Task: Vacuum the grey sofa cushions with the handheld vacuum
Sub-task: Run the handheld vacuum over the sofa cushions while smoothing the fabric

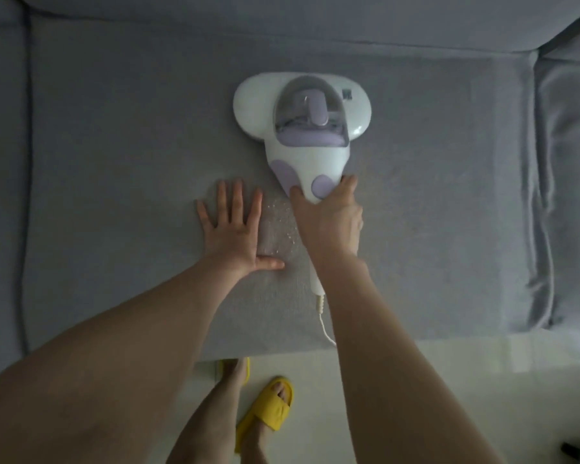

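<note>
A white and lilac handheld vacuum lies flat on the grey sofa seat cushion, its wide head pointing toward the backrest. My right hand is closed around its handle, covering most of the grip. My left hand rests flat on the cushion just left of the handle, fingers spread, holding nothing. Small pale crumbs lie on the fabric between my two hands. The vacuum's white cord trails from the handle end toward the cushion's front edge.
The backrest runs along the top. A padded armrest rises at the right, and a seam separates another cushion at the left. Below the front edge is pale glossy floor, with my feet in yellow slippers.
</note>
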